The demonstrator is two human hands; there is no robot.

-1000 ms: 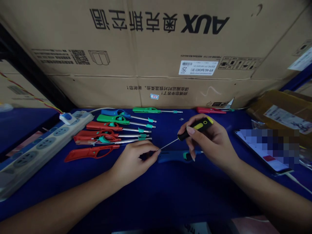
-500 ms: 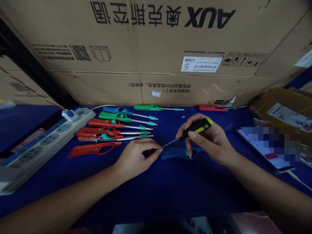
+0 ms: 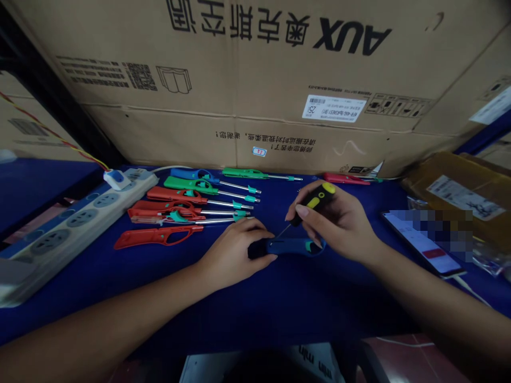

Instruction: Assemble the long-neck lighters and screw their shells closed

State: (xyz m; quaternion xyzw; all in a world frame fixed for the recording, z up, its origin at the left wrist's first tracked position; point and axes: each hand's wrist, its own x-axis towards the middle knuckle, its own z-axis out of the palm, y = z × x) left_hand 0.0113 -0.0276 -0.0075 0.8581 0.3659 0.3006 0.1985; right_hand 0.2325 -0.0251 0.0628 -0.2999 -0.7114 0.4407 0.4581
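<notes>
A black-and-yellow screwdriver slants tip-down at a blue lighter lying crosswise.

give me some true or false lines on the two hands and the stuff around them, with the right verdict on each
1. The right hand holds a screwdriver. True.
2. A plug sits in the power strip. True.
3. The left hand rests on the power strip. False: the left hand has its fingers around one end of a blue lighter.
4. The phone lies to the left of both hands. False: the phone is on the right.
5. The lighter nearest the left forearm is green. False: it is red.
</notes>
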